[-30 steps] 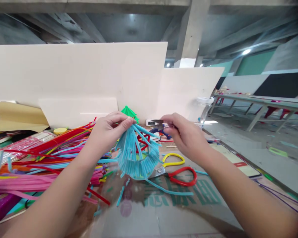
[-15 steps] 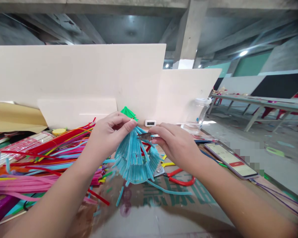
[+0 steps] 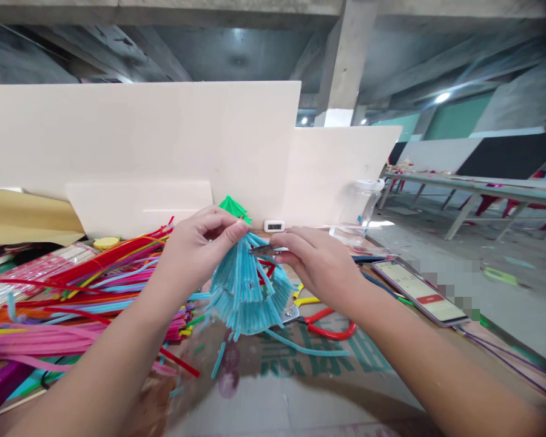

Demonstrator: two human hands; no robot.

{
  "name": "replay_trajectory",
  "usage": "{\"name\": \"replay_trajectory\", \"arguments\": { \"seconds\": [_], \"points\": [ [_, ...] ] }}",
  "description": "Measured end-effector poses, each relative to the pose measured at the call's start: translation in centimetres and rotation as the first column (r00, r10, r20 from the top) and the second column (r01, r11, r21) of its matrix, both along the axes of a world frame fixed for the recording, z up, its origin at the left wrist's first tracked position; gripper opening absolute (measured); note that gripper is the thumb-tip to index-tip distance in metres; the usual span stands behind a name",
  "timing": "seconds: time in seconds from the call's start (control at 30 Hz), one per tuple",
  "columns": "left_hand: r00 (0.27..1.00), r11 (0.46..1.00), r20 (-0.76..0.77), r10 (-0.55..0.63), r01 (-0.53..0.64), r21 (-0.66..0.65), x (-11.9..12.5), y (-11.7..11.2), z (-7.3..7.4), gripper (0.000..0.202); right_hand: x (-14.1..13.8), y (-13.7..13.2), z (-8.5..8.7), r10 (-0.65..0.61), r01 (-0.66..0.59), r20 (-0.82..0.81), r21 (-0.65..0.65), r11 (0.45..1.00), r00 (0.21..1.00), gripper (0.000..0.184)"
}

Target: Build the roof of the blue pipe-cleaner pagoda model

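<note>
My left hand [image 3: 209, 237] is closed, thumb and fingers pinching the top of a tiered, skirt-like piece made of light blue pipe cleaners [image 3: 241, 291]. A green pointed pipe-cleaner top [image 3: 231, 207] rises just behind those fingertips. On the piece's right side, my right hand [image 3: 312, 258] is closed around a small pointed metal tool [image 3: 262, 250]. Its tip points left against the upper blue strands, and its handle is hidden in the hand. Something red shows among the strands below the tip. One blue strand [image 3: 307, 350] sticks out at lower right.
Bundles of coloured pipe cleaners [image 3: 73, 340] cover the left of the table. Scissors with red handles [image 3: 332, 331] lie behind the blue piece. A phone [image 3: 421, 294], a small digital timer [image 3: 273, 226] and a clear plastic jar [image 3: 364, 203] are further out. White boards [image 3: 141, 133] stand behind.
Both hands keep their holds on the blue piece and the metal tool. The whole view has shifted very slightly; hardly anything else differs.
</note>
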State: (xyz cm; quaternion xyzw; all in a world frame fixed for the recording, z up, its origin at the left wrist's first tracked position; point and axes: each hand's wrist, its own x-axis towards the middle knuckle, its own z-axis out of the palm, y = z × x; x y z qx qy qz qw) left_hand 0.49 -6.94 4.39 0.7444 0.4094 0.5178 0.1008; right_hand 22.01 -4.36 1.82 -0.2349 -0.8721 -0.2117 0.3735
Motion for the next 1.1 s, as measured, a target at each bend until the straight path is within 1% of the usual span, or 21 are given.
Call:
{"name": "replay_trajectory", "arguments": {
  "seconds": [0.17,0.27,0.37,0.5,0.73,0.87,1.0,1.1],
  "points": [
    [1.0,1.0,-0.003,-0.008,0.008,0.009,0.1,0.1,-0.1,0.022,0.0,0.1,-0.4,-0.012,0.012,-0.001,0.044,0.999,1.0,0.02],
    [1.0,1.0,-0.003,-0.01,0.01,0.015,0.1,0.2,-0.1,0.022,0.0,0.0,-0.4,-0.016,0.016,-0.012,0.028,0.999,1.0,0.02],
    [1.0,1.0,0.007,-0.002,0.002,0.02,-0.1,0.2,-0.1,0.021,0.1,-0.2,0.1,0.007,-0.006,-0.052,0.017,1.0,0.999,0.02],
    [1.0,1.0,0.011,0.001,-0.001,0.022,-0.2,0.1,-0.1,0.02,0.2,-0.4,0.6,0.025,-0.025,-0.055,-0.002,1.0,0.998,0.02],
    [1.0,0.999,0.004,-0.031,0.03,0.034,0.1,-0.1,0.0,0.021,0.1,-0.5,0.4,0.045,-0.047,-0.039,-0.045,0.998,0.998,0.023],
    [0.999,0.998,-0.006,-0.034,0.034,0.045,0.1,-0.1,0.0,0.021,0.1,-0.5,0.3,0.025,-0.027,-0.027,-0.066,0.997,0.999,0.022],
    [0.999,0.998,-0.01,-0.031,0.031,0.045,0.1,-0.3,0.0,0.02,0.1,-0.4,0.3,0.033,-0.034,-0.026,-0.059,0.998,0.999,0.021],
    [1.0,0.999,-0.012,-0.027,0.028,0.043,0.3,-0.4,0.0,0.02,0.1,-0.3,0.3,0.057,-0.058,-0.034,-0.024,0.998,0.998,0.02]
  ]
}}
